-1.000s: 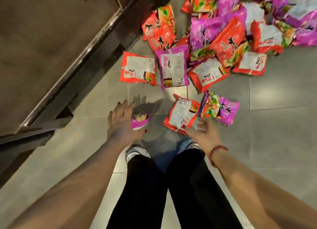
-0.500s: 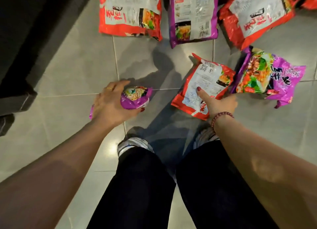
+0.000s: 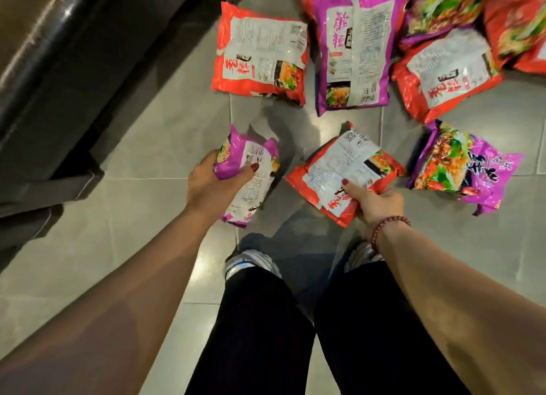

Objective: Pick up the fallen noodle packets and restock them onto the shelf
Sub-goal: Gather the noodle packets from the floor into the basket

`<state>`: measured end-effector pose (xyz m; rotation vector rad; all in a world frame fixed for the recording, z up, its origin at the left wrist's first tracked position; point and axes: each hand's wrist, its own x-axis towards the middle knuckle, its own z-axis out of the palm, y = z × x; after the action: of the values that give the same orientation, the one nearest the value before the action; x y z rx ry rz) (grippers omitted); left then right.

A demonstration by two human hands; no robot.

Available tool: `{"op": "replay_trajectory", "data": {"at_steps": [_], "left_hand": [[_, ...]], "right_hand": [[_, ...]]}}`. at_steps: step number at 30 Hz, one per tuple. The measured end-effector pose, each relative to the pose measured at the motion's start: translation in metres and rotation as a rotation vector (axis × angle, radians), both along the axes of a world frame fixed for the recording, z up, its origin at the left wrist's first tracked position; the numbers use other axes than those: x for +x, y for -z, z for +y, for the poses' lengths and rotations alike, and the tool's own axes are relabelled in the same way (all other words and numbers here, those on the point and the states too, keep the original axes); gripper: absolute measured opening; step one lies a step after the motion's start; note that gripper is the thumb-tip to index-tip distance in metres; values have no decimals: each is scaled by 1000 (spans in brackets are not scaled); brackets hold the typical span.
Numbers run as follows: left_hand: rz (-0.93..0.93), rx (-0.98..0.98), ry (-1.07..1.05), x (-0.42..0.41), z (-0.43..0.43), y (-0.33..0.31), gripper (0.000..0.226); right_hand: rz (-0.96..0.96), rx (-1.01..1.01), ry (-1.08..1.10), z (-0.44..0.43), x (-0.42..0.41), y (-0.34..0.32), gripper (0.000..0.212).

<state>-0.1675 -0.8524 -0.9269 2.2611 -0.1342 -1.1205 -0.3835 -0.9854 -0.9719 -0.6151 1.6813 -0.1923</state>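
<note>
Nearest to us are 2 legs in black trousers (image 3: 260, 335) and 2 pale shoes (image 3: 251, 261) on the grey tiled floor (image 3: 141, 152). Both bare forearms reach forward and down; the right wrist wears a red bead bracelet (image 3: 387, 226).

The left hand (image 3: 211, 187) is clamped round a purple noodle packet (image 3: 251, 170), thumb across its printed back, squeezing the wrapper so that it buckles. The right hand (image 3: 375, 202) pinches the near edge of a red noodle packet (image 3: 339, 170), thumb on top and fingers curled beneath; we cannot tell whether its far end is off the floor.

Just right of that one lies 1 purple packet, face up (image 3: 466, 167). Farther off, 3 packets lie backs up in a row: a red one (image 3: 260, 54), a purple one (image 3: 354, 48) and another red one (image 3: 443, 72). Behind them more packets overlap in a heap (image 3: 443, 7) cut by the top edge. At far left runs the dark base of the shelf unit (image 3: 74, 69).
</note>
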Motion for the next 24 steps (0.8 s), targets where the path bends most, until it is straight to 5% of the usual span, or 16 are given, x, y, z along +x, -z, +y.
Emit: {"op": "replay_trajectory", "data": {"at_steps": [9,13,24], "left_hand": [[391,-266,-659,-13,13,-142,40],[656,-358,-626,-18,33,-231,52],[638,-458,-687,-28,74,-515,47]], "right_hand": [[-365,129,-300,-9,11,-179,42],[-429,92,-494,-25,15,-275,94],[-633,36,-635,-7,22,-545,116]]}}
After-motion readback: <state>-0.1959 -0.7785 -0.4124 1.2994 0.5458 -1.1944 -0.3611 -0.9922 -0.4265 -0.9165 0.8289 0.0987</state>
